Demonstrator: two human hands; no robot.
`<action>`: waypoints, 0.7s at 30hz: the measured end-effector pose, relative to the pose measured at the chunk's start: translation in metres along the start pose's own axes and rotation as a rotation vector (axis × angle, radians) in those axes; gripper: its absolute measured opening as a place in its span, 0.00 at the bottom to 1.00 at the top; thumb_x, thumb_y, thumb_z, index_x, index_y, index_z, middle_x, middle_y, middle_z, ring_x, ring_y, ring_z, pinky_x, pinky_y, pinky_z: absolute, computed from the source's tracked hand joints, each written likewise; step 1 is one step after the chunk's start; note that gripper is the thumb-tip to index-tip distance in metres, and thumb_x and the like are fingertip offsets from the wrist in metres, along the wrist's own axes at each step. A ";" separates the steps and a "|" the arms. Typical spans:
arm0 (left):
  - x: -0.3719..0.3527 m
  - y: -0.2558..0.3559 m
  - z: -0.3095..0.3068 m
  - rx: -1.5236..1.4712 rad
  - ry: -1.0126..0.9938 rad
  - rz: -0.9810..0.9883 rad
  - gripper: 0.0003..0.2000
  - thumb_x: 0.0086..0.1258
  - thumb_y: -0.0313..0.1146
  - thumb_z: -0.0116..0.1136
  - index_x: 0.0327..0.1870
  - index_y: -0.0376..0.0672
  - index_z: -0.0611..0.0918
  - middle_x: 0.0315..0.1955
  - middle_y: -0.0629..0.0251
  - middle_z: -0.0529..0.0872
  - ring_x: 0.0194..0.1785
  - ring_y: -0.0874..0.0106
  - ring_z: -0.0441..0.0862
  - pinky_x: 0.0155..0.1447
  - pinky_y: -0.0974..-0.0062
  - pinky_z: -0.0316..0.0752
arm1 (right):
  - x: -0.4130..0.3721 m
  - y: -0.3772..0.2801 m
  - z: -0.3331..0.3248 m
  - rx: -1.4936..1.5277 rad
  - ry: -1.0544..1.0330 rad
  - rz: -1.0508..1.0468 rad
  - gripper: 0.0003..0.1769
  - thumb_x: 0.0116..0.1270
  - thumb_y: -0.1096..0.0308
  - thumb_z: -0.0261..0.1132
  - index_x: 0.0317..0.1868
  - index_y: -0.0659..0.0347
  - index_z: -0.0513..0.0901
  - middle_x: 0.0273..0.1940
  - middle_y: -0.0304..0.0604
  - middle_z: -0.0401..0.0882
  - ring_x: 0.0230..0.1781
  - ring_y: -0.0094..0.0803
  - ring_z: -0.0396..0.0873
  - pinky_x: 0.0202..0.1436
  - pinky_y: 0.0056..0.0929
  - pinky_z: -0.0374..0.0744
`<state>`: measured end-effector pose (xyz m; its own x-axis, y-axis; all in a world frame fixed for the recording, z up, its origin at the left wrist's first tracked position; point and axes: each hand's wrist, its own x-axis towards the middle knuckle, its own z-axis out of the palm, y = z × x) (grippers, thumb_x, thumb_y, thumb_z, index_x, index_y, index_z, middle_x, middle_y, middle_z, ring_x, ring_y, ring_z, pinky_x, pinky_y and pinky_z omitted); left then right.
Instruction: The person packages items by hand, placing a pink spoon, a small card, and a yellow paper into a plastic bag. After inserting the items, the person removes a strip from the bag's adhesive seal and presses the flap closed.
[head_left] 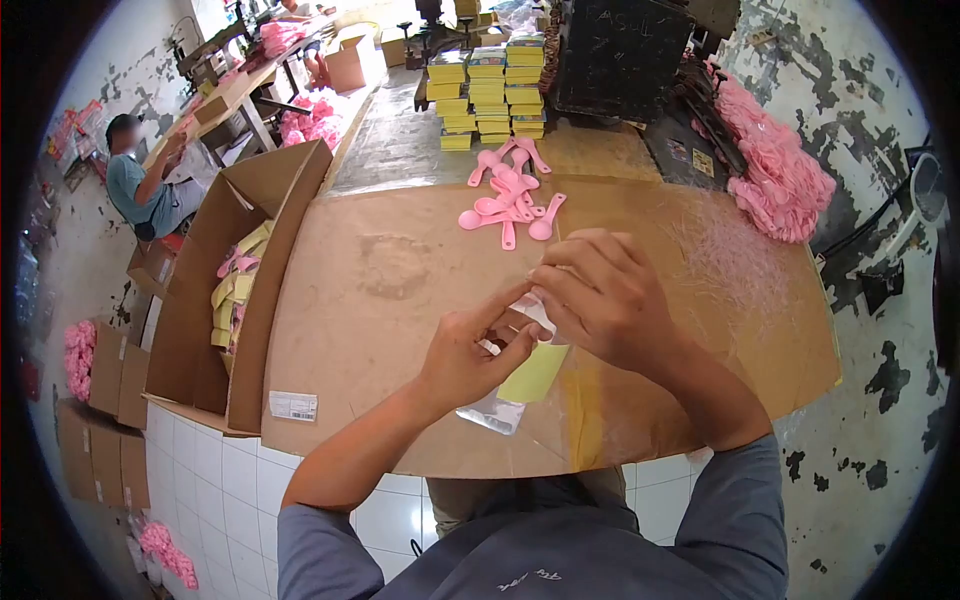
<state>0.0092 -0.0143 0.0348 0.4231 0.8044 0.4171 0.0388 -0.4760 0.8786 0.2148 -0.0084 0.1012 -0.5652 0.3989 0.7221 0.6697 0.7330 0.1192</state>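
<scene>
My left hand (478,352) and my right hand (603,298) meet over the cardboard-covered table (350,330). Between them is a clear plastic bag, its upper edge pinched by the fingers of both hands. A yellow-green card (533,374) shows beneath the hands, close to the bag. Below my left hand lies a silvery, shiny packet (492,413), partly under the card. Whether card and packet are joined to the bag I cannot tell. Beyond the hands, several pink spoons (512,195) lie in a loose pile.
Stacks of yellow-edged cards (488,95) stand at the back. An open cardboard box (262,340) with yellow packets is at the left. Pink bundles (775,170) and clear plastic strips (735,255) lie at the right. Another person (145,185) sits at the far left.
</scene>
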 end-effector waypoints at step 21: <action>0.000 -0.006 0.003 0.084 -0.139 -0.065 0.30 0.69 0.20 0.64 0.74 0.34 0.73 0.35 0.60 0.93 0.39 0.76 0.90 0.45 0.76 0.86 | -0.032 0.005 0.003 0.056 -0.094 0.086 0.08 0.62 0.69 0.70 0.40 0.61 0.83 0.39 0.41 0.80 0.43 0.37 0.81 0.45 0.37 0.78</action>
<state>0.0121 -0.0125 0.0288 0.5379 0.7805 0.3185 0.1436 -0.4571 0.8778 0.2351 -0.0157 0.0770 -0.5512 0.5097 0.6606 0.6914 0.7222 0.0196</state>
